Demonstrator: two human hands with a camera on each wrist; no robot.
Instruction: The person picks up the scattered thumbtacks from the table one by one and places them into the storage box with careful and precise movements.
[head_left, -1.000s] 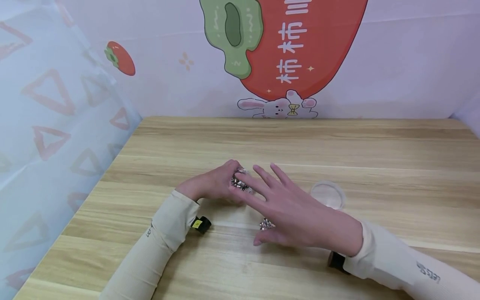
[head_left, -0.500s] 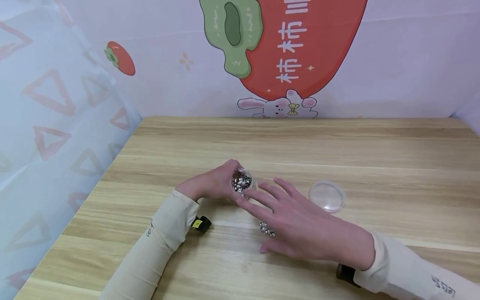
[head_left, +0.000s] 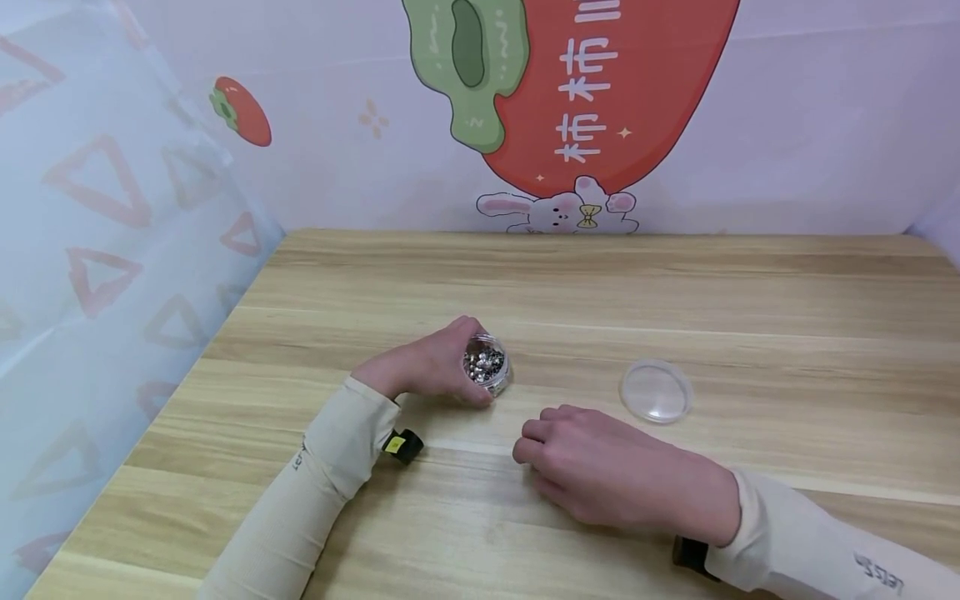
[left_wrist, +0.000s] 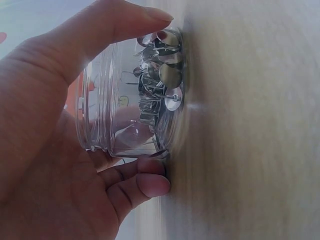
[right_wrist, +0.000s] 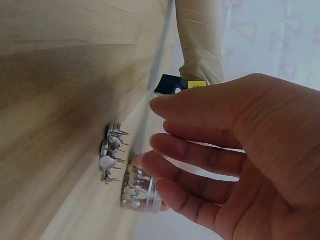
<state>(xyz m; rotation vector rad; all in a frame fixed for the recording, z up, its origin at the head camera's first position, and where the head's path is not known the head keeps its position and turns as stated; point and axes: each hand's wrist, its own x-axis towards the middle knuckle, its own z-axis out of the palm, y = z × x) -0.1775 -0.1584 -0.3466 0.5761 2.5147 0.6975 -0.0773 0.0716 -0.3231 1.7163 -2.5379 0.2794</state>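
Observation:
My left hand grips a clear open jar that stands upright on the table. Through its wall, silver thumbtacks show heaped at the bottom. The thumb lies on one side of the jar and the fingers on the other. My right hand hovers low over the table, to the right of the jar, its fingers loosely bent with nothing seen between them. Just beyond its fingertips in the right wrist view lies a small pile of loose thumbtacks; in the head view that hand hides the pile.
A round clear lid lies flat on the wooden table, behind the right hand. Black camera mounts sit under both wrists. A printed cloth wall rises along the table's back edge.
My right hand has drawn back from the jar, down and to the right, and its spread fingers have bent over the pile of thumbtacks. The left hand keeps holding the jar in place.

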